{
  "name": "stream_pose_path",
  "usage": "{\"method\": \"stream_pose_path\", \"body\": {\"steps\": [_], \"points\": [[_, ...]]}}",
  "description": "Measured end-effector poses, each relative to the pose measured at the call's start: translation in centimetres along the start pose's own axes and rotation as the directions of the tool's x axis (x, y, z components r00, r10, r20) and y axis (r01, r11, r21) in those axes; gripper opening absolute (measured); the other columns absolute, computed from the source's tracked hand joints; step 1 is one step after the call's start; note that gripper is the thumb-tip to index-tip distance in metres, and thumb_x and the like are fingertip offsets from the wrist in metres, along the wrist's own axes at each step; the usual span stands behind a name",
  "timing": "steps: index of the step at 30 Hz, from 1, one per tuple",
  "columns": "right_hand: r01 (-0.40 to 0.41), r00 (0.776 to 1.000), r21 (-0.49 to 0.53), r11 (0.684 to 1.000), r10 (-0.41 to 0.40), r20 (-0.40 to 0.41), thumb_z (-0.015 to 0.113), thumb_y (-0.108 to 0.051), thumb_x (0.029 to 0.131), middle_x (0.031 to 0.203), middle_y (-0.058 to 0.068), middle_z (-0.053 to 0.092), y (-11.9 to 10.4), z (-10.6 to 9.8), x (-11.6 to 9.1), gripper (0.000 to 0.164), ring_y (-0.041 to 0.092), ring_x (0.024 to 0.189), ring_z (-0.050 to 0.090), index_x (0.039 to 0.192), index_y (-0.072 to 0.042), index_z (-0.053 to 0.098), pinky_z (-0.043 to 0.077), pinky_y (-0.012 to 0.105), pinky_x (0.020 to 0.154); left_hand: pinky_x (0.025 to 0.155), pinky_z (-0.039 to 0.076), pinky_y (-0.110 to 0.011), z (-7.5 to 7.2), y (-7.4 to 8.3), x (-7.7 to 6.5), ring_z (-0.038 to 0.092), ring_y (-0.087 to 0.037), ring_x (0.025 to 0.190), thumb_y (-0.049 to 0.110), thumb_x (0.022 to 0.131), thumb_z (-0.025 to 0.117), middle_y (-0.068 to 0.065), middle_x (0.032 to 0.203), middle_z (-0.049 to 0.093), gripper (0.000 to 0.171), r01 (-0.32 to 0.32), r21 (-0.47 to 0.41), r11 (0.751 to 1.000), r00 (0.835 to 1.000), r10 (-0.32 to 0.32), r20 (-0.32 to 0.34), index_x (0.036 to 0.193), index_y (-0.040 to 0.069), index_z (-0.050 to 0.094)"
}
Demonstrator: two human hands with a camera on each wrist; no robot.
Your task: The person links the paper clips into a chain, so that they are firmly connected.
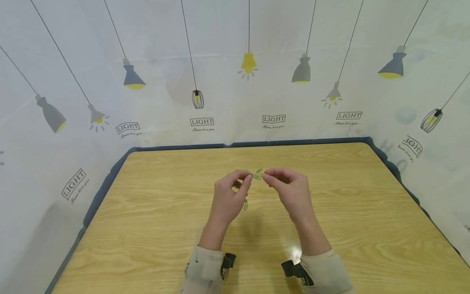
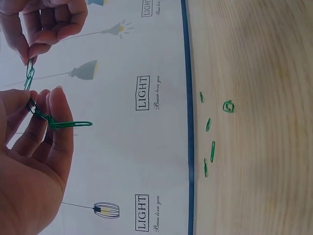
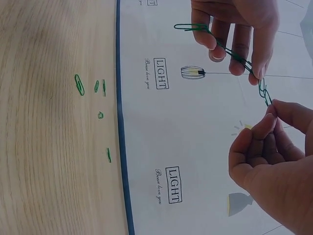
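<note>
A chain of linked green paper clips (image 3: 237, 57) runs between my two hands, raised above the table. My left hand (image 1: 229, 196) pinches the chain between thumb and forefinger; part of it trails across the other fingers, and its end clip (image 2: 73, 124) sticks out past them. With thumb and fingertips, my right hand (image 1: 293, 194) pinches the clip at the opposite end (image 3: 267, 96). Between the fingertips the clips overlap, and whether the last two are fully linked is too small to tell.
Several loose green paper clips, one of them a long clip (image 2: 212, 151), lie scattered on the wooden table (image 1: 147, 228). A dark blue edge strip (image 1: 293, 142) borders the table. Behind it hangs a white wall covering (image 1: 227, 32) printed with lamps.
</note>
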State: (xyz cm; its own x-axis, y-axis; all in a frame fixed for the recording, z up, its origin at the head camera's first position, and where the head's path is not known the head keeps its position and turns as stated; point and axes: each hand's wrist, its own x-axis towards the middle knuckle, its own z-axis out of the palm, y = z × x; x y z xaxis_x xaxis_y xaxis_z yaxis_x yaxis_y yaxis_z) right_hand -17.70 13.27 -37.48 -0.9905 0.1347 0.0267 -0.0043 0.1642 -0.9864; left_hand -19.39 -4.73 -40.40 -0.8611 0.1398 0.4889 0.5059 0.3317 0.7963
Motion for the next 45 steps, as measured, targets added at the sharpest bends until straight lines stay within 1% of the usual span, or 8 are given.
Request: {"method": "stream_pose_path", "body": {"steps": [7,13,19,24,30,36,40,45], "points": [[0.007,1.0,-0.023,1.0,-0.007,-0.003,0.077,-0.027,0.1,0.111,0.005,0.075,0.1,-0.3,0.15,0.028,0.018,0.102,0.066,0.117,-0.005,0.077,0.054,0.029,0.089,0.056,0.061,-0.025,0.04,-0.26,-0.04,0.066,-0.016,0.068,0.015,0.108,0.064,-0.01,0.095,0.073,0.014,0.041,-0.035,0.999,0.999,-0.041,-0.003,0.11,0.006,0.074],[0.067,0.998,-0.005,0.998,-0.067,-0.012,0.075,-0.019,0.101,0.103,0.001,0.073,0.24,-0.23,0.31,0.02,0.017,0.095,0.064,0.113,-0.003,0.076,0.055,0.027,0.084,0.06,0.061,-0.025,0.2,-0.42,-0.11,0.068,-0.016,0.073,0.017,0.109,0.061,-0.009,0.1,0.071,0.012,0.107,-0.067,0.992,0.991,-0.101,0.088,0.113,0.009,0.07],[0.1,0.995,0.016,0.995,-0.099,-0.013,0.075,-0.018,0.101,0.1,-0.001,0.073,-0.08,-0.13,0.15,0.02,0.014,0.093,0.065,0.112,-0.001,0.076,0.055,0.021,0.082,0.063,0.06,-0.025,0.4,-0.42,-0.17,0.068,-0.014,0.075,0.019,0.109,0.062,-0.009,0.103,0.073,0.015,0.122,-0.028,0.992,0.98,-0.116,0.162,0.12,0.011,0.068],[0.108,0.994,0.012,0.994,-0.108,-0.01,0.076,-0.018,0.101,0.1,0.0,0.074,-0.29,-0.09,0.1,0.018,0.015,0.093,0.066,0.111,-0.003,0.076,0.055,0.022,0.081,0.068,0.061,-0.024,0.63,-0.41,-0.32,0.073,-0.021,0.082,0.021,0.109,0.062,-0.01,0.108,0.074,0.019,0.126,-0.022,0.992,0.975,-0.12,0.189,0.126,0.012,0.066],[0.117,0.993,0.001,0.993,-0.117,0.003,0.076,-0.018,0.101,0.101,0.002,0.074,-0.53,-0.12,-0.02,0.018,0.016,0.094,0.067,0.111,-0.003,0.076,0.056,0.022,0.081,0.069,0.062,-0.024,0.72,-0.2,-0.34,0.072,-0.016,0.08,0.024,0.11,0.061,-0.011,0.107,0.075,0.022,0.097,-0.052,0.994,0.981,-0.087,0.173,0.128,0.011,0.066],[0.135,0.99,-0.01,0.991,-0.135,0.03,0.076,-0.018,0.1,0.105,0.009,0.073,-0.47,-0.04,-0.12,0.018,0.017,0.096,0.068,0.112,-0.003,0.076,0.057,0.023,0.081,0.066,0.06,-0.025,0.65,0.09,-0.11,0.071,-0.017,0.076,0.023,0.111,0.058,-0.012,0.103,0.075,0.022,0.07,-0.103,0.992,0.988,-0.054,0.148,0.127,0.01,0.066],[0.153,0.987,-0.013,0.988,-0.153,0.051,0.076,-0.016,0.101,0.106,0.01,0.073,-0.24,0.1,-0.07,0.018,0.016,0.095,0.068,0.112,-0.002,0.076,0.057,0.022,0.082,0.064,0.059,-0.024,0.62,0.21,-0.06,0.069,-0.015,0.073,0.023,0.112,0.057,-0.012,0.101,0.075,0.021,0.063,-0.107,0.992,0.989,-0.048,0.139,0.126,0.01,0.066],[0.166,0.984,-0.032,0.986,-0.164,0.068,0.075,-0.014,0.101,0.106,0.01,0.074,-0.03,0.24,0.02,0.016,0.015,0.094,0.069,0.111,-0.003,0.076,0.057,0.022,0.082,0.061,0.059,-0.025,0.65,0.1,-0.08,0.065,-0.011,0.069,0.021,0.113,0.055,-0.013,0.097,0.073,0.019,0.018,-0.108,0.994,0.993,-0.005,0.115,0.121,0.008,0.067]]}}
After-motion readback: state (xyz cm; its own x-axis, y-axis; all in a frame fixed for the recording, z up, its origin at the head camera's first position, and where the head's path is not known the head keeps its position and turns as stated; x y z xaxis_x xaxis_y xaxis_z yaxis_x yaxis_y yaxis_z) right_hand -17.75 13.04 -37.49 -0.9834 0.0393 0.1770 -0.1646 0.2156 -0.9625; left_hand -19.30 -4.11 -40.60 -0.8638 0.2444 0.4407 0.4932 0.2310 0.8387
